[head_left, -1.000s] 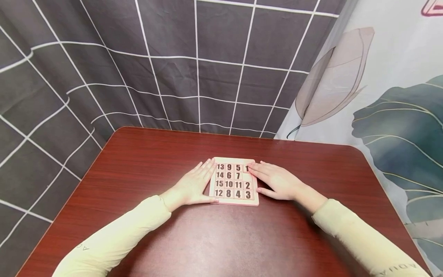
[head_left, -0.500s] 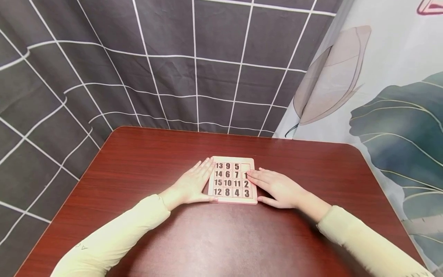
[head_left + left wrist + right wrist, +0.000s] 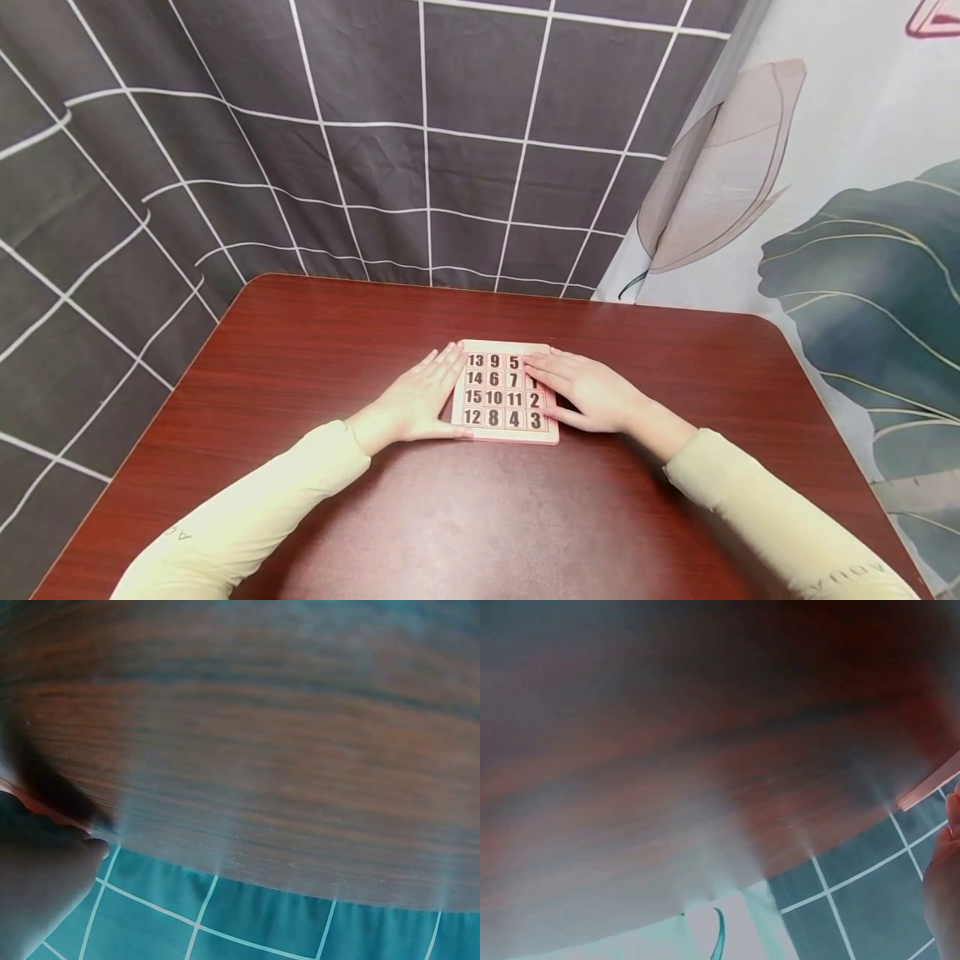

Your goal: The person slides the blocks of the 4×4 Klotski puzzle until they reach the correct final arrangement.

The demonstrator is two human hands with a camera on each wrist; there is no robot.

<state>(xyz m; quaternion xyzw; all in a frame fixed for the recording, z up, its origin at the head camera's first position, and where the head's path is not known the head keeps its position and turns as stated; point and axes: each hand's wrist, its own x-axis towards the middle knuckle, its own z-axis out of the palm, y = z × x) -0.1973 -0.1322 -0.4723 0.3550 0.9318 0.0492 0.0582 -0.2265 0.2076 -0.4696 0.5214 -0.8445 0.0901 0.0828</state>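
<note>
A pale number slide puzzle (image 3: 504, 399) lies flat on the table, its tiles printed with black numbers. My left hand (image 3: 420, 402) rests at its left side, fingers straight along that edge and thumb on the near left corner. My right hand (image 3: 592, 392) lies over the right side with straight fingers. Its fingertips touch the tiles near the 5 and the 1, and cover the top right corner. The thumb is beside the 3 tile. In the left wrist view, only part of the left hand (image 3: 49, 889) shows; in the right wrist view, part of the right hand (image 3: 945, 877) shows.
The puzzle sits toward the far side of a reddish-brown wooden table (image 3: 480, 517). Behind the table and to the left hangs a dark curtain (image 3: 375, 167) with white grid lines. A light curtain (image 3: 862, 108) with leaf prints hangs on the right.
The 1 tile has slid down one place from the top right corner. My right hand followed it down, then moved back up and left over that corner. The left hand stays put.
</note>
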